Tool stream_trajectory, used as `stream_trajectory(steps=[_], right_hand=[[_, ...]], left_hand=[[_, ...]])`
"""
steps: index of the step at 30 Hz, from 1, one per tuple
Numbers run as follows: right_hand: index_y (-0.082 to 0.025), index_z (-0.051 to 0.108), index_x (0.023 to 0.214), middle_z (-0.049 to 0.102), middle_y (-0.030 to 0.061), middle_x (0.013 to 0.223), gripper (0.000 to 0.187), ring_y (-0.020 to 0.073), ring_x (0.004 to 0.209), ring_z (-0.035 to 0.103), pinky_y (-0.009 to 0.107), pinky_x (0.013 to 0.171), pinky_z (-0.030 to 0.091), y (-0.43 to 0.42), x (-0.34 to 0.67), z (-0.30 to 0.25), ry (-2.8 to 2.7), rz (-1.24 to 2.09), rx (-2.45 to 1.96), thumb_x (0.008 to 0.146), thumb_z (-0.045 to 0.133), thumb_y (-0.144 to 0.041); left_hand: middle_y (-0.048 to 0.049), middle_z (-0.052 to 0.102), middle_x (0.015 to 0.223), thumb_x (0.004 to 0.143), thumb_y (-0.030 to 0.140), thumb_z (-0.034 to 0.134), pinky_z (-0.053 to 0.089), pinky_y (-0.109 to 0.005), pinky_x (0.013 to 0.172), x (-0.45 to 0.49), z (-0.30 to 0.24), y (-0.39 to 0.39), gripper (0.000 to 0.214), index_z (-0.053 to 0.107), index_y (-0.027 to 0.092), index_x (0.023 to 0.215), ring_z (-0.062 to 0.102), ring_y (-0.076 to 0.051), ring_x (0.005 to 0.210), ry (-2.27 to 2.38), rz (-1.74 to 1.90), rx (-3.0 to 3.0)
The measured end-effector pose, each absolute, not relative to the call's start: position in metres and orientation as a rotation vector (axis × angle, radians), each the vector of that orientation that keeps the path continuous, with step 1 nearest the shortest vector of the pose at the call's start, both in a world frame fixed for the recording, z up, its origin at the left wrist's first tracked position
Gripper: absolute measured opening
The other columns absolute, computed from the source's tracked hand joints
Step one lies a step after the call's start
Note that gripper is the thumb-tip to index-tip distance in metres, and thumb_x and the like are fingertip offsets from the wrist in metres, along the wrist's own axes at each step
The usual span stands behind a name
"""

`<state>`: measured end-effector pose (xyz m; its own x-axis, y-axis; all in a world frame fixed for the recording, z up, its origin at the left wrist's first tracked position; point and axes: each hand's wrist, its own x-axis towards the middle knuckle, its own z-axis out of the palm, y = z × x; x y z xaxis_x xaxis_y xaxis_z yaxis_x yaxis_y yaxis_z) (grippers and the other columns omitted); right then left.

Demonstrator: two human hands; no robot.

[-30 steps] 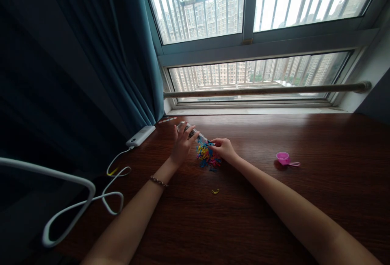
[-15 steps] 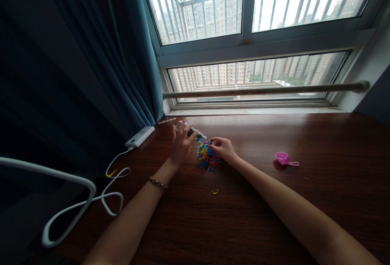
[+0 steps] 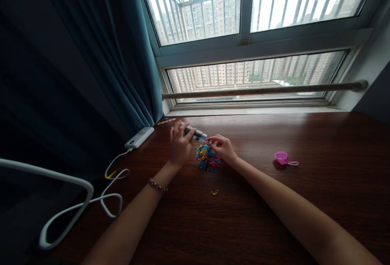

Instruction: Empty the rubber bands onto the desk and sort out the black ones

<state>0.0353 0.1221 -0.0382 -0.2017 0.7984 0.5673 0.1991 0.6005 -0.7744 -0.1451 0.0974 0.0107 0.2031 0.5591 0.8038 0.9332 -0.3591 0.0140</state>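
Observation:
My left hand [image 3: 181, 145] is closed around a clear plastic box [image 3: 196, 133], tilted so that its lower end reaches the back of a pile of small coloured rubber bands [image 3: 207, 157]. Dark and bluish bits show inside the box. The pile mixes blue, yellow, pink and other colours. At its back right edge, my right hand [image 3: 223, 147] has thumb and fingers pinched together, close to the end of the box. What sits between those fingertips is too small to make out. One yellow rubber band [image 3: 214, 192] lies apart, nearer to me.
On the right of the brown table [image 3: 258, 216] stands a small pink cup with a handle [image 3: 282, 158]. A white power bank [image 3: 139, 137] with a looping white cable [image 3: 106, 195] lies at the left, beside the blue curtain [image 3: 134, 74]. A window is behind.
My left fingers have drawn in round the clear box, and more of it shows at its lower end. My right hand stays by the pile with only a small shift of its fingers.

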Motion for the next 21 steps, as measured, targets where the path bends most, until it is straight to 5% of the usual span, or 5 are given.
stream_trajectory(steps=[5,11,21], right_hand=[[-0.019,0.048,0.124,0.055,-0.0010,0.077,0.052,0.0023,0.045,0.036,0.016,0.042,0.032,0.117,0.030,-0.042,-1.738,0.959,-0.639,0.074,0.059,-0.027],[-0.018,0.034,0.134,0.058,-0.0019,0.069,0.071,0.0041,0.045,0.044,0.015,0.042,0.038,0.113,0.026,-0.047,-1.810,1.153,-0.612,0.071,0.065,-0.028],[-0.020,0.023,0.137,0.051,-0.0074,0.054,0.066,0.0066,0.036,0.049,0.015,0.034,0.037,0.108,0.027,-0.031,-1.766,1.518,-0.508,0.081,0.053,-0.033]], left_hand=[[-0.0062,0.049,0.121,0.076,0.008,0.054,0.031,-0.049,0.101,-0.141,0.014,0.097,0.035,0.060,0.026,0.106,0.031,-0.028,0.124,-1.366,-1.074,-2.042],[-0.0046,0.049,0.120,0.077,0.010,0.055,0.034,-0.047,0.101,-0.132,0.008,0.094,0.031,0.061,0.026,0.104,0.031,-0.026,0.124,-1.212,-1.018,-2.229],[-0.0052,0.048,0.122,0.084,0.019,0.049,0.030,-0.053,0.103,-0.139,0.014,0.090,0.026,0.059,0.028,0.107,0.027,-0.027,0.127,-1.171,-0.961,-2.226]])
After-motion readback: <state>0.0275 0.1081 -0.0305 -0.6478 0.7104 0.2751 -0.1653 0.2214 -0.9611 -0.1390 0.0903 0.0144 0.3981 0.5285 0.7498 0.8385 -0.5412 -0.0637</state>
